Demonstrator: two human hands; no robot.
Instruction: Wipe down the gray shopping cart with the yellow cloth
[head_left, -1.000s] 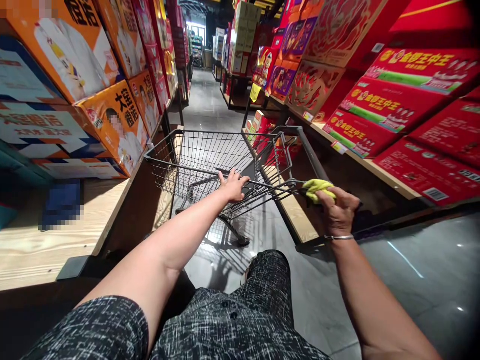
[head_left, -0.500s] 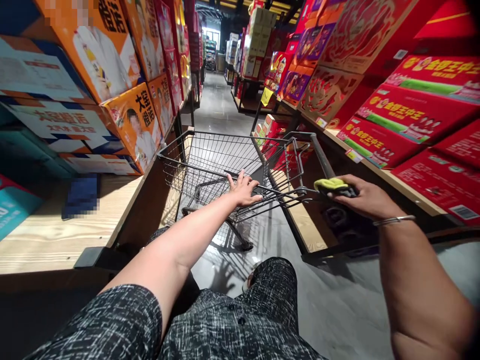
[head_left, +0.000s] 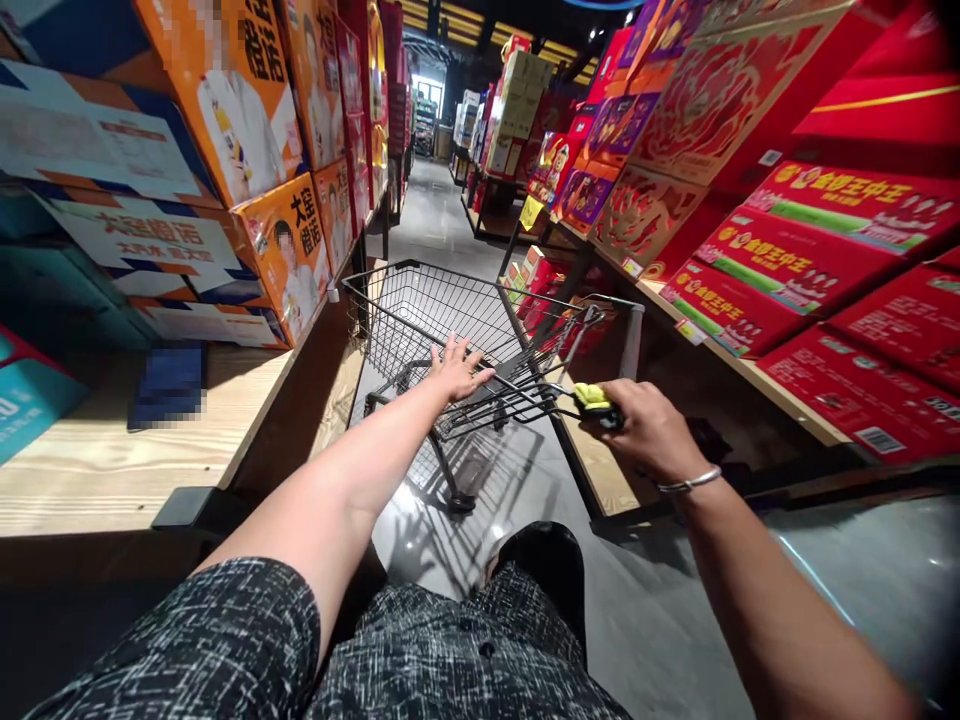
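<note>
A black wire shopping cart (head_left: 442, 320) stands at an angle in the aisle, its handle (head_left: 632, 340) towards the right. My left hand (head_left: 457, 372) lies with fingers spread over the cart's near top rail. My right hand (head_left: 649, 425) is closed round a yellow and black cloth (head_left: 596, 400) at the near end of the cart's handle. The palm side of my right hand is hidden. Below the basket, a front wheel (head_left: 459, 503) rests on the shiny floor.
Orange drink boxes (head_left: 289, 255) are stacked on the left wooden shelf (head_left: 97, 480), beside a dark blue item (head_left: 166, 385). Red boxes (head_left: 787, 260) fill the right shelf, whose black frame corner (head_left: 600, 522) is near the cart. The grey aisle (head_left: 435, 210) runs ahead.
The cart has turned, its handle end swinging nearer and its wheel shifting left. My right hand has moved left with the cloth and handle. My left hand has shifted slightly left with the rail.
</note>
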